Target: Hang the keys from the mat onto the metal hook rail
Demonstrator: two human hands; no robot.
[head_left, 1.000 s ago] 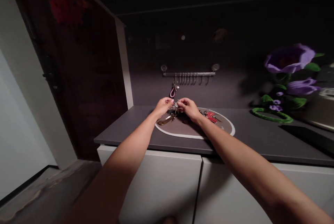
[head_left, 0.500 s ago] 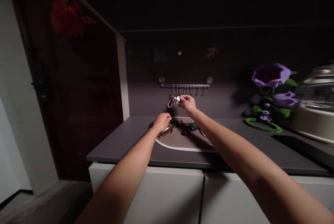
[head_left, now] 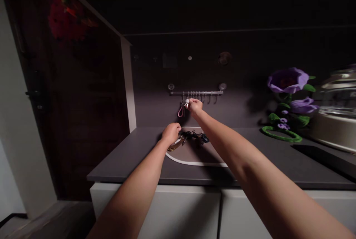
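A bunch of silver keys (head_left: 186, 102) is pinched in the fingers of my right hand (head_left: 196, 106), just below a clear rail with small hooks (head_left: 197, 93) on the back wall. Close beside those keys, a pink loop strap (head_left: 181, 111) hangs under the rail's left part. My left hand (head_left: 170, 134) is closed with curled fingers at the left side of a white-rimmed tray (head_left: 191, 163); what its fingers hold, if anything, is hidden. Several dark keys and fobs (head_left: 191, 135) lie across the back of the tray, partly behind my hands.
Purple fabric flowers (head_left: 288, 80) with a green ring base stand at the right of the dark counter (head_left: 125, 157). A large clear-topped, cream appliance (head_left: 339, 127) is at the far right. Above hangs a dark cabinet (head_left: 194, 5); a dark door (head_left: 75, 120) is at left.
My right hand has moved slightly left with the keys, nearer to the pink strap. My left hand stays at about the same place. The whole view has shifted slightly.
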